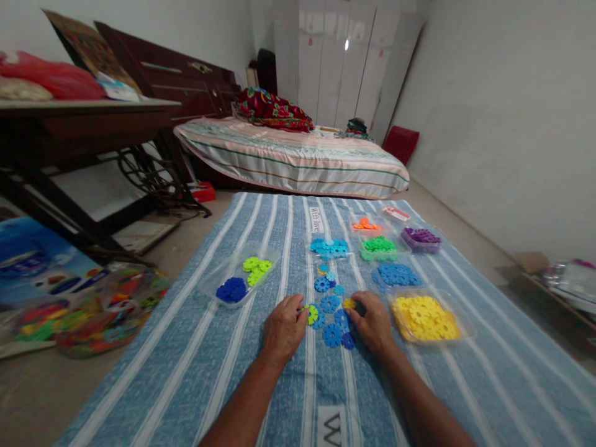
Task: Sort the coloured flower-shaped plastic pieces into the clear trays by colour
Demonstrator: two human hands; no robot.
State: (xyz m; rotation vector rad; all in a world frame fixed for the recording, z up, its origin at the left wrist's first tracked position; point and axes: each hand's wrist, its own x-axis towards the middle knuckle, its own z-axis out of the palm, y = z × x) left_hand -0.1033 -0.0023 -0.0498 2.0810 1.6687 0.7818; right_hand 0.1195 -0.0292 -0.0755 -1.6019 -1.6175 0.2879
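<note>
Two bare forearms (242,397) come in from the bottom edge and slant inward over the striped cloth of the desk (186,379). At the left hand (284,329), thumb and forefinger are drawn together in a narrow pinch on the near edge of a lime disc (311,315), which overlaps a blue one; whether it is lifted clear I cannot tell. At the right hand (371,321), the fingers are likewise close together, with a small yellow disc (349,303) between their tips.

Both hands are held low, backs up and knuckles bent, the left turned toward the right and the right turned toward the left. Between them, a cluster of blue discs (332,335) lies flat on the cloth, in lighter and darker shades, running away from the camera.

Just beside the right hand, a clear tub (467,326) holds yellow discs (424,316). Beyond it sit mid-blue discs (397,275), green discs (378,246) and purple discs (421,238). Left of the left hand, well apart, another clear tub (233,267) carries dark blue and lime pieces. Past the desk stands a bed (298,161).
</note>
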